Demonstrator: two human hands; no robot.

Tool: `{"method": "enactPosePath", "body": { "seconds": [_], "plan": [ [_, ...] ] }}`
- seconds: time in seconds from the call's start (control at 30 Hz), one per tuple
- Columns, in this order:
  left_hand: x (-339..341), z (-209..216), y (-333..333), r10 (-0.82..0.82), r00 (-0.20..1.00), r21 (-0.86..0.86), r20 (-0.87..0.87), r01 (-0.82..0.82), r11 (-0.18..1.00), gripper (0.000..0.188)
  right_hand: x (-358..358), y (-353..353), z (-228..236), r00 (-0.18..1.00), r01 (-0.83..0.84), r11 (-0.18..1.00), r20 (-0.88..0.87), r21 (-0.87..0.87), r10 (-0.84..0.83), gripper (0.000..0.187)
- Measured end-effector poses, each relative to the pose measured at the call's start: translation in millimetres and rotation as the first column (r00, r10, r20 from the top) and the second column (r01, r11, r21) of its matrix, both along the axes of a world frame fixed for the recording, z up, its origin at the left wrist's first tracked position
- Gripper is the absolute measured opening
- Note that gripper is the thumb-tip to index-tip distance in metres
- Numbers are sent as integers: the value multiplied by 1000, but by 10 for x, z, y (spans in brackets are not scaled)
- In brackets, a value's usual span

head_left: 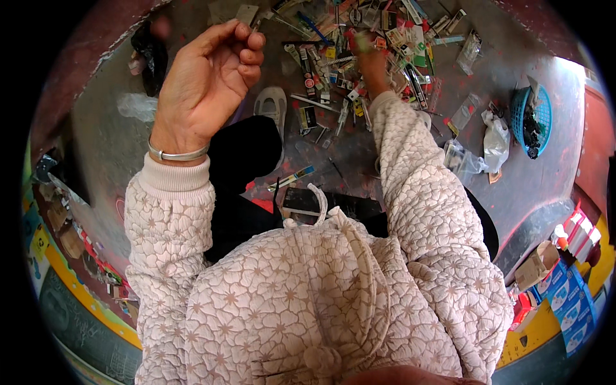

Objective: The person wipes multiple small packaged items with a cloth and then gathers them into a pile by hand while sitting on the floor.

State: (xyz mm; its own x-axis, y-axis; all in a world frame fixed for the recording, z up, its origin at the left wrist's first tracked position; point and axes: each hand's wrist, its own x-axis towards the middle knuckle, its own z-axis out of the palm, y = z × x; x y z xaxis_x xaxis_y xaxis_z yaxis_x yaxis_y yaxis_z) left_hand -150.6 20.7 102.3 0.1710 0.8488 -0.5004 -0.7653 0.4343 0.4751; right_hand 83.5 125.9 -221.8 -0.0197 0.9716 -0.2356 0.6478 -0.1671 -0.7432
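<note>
While our left hand (205, 83) hangs raised, its grip curled loosely on nothing we can see, our right hand (367, 54) reaches into the pile of small packets (385, 45). Its grip is blurred; we cannot tell its state.

Head view, single: fisheye, steeply downward over quilted jacket (321, 301); near left hand (205, 83), farther right hand (367, 51); littered floor (359, 147) beyond the fingers.

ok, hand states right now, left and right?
Left hand: raised, fingers curled shut; any held item cannot be told.
Right hand: reaching into the pile of small packets; blurred, grip cannot be told.
</note>
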Motion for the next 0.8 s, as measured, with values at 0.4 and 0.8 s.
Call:
{"method": "enactPosePath", "body": {
  "seconds": [0.4,0.8],
  "plan": [
    [122,1,10,21,1000,-120,10,-19,993,15,-972,-859,-290,724,-502,864,525,-42,447,52],
    [59,-65,51,12,1000,-99,9,-11,995,14,-452,-402,-158,931,-157,980,313,-124,188,32]
  ]
}}
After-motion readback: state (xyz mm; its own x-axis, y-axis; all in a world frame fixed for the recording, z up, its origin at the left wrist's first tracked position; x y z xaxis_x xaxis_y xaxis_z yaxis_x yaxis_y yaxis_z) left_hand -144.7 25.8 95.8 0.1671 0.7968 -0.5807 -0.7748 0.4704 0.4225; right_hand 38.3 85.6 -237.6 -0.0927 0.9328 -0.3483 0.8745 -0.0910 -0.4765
